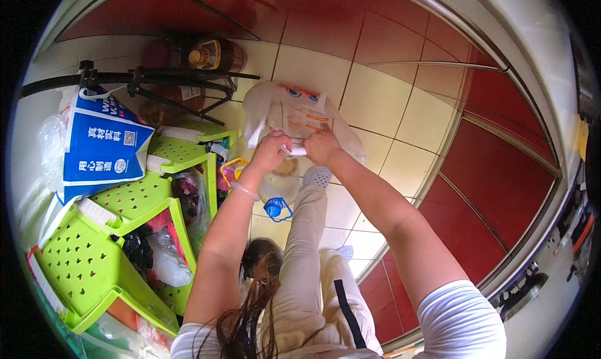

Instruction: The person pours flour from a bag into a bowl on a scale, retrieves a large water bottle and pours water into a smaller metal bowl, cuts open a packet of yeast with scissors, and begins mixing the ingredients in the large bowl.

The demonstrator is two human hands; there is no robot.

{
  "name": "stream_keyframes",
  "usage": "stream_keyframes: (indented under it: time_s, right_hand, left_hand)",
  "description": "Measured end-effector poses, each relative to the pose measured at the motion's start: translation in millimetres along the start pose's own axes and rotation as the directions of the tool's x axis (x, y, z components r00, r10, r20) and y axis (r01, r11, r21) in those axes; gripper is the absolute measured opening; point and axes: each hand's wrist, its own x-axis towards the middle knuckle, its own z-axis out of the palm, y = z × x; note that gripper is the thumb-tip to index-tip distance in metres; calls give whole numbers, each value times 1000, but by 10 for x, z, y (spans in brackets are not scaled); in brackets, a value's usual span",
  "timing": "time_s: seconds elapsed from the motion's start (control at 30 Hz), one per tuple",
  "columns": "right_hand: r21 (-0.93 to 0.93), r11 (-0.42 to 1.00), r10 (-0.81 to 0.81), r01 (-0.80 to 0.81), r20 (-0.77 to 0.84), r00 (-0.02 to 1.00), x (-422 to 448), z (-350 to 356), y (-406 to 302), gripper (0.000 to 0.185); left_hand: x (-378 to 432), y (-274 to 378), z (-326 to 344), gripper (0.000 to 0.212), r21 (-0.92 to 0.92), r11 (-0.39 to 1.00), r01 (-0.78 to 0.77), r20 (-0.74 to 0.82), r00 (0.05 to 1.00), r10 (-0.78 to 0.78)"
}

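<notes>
My left hand [273, 151] pinches the near edge of a white plastic bag [350, 133] that has orange print and two printed eyes. The fingers of my right hand [321, 145] are closed on the same edge, a little to the right. The bag stands on the tiled floor in front of me; what it holds is hidden. Just below my left hand, a large clear bottle with a blue cap [273, 208] is by my left leg. A yellow handle [233, 170] of another container shows beside my left wrist.
Green plastic baskets [75, 260] with bagged items stand at the left, a blue bag [103, 147] on top. A black metal frame [178, 76] and a yellow-capped bottle [230, 55] are at the upper left. Red cabinet doors [488, 185] line the right.
</notes>
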Motion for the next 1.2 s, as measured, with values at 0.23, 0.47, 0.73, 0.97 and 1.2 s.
stream_keyframes:
  time_s: [0.23, 0.47, 0.73, 0.97, 1.2]
  right_hand:
    - [282, 959, 45, 36, -276, 960, -386, -277, -132, 18]
    - [548, 805, -54, 230, -318, 947, -2070, -892, -536, 12]
    - [722, 519, 23, 457, -547, 837, -4338, -1230, -1203, 6]
    - [759, 217, 272, 613, -650, 709, -6224, -962, -1936, 11]
    - [662, 557, 495, 502, -750, 439, -7443, -62, -2934, 13]
  left_hand:
    - [-500, 308, -47, 55, -53, 994, 97, -372, 922, -110]
    - [-681, 534, 274, 64, -995, 90, -43, -82, 872, -482]
    - [-696, 528, 586, 56, -990, -6, 140, 99, 667, -738]
    - [-1472, 925, 474, 40, -957, -61, 283, 194, 470, -861]
    - [-2698, 5167, 303, 66, -774, 501, -387, -191, 897, 398]
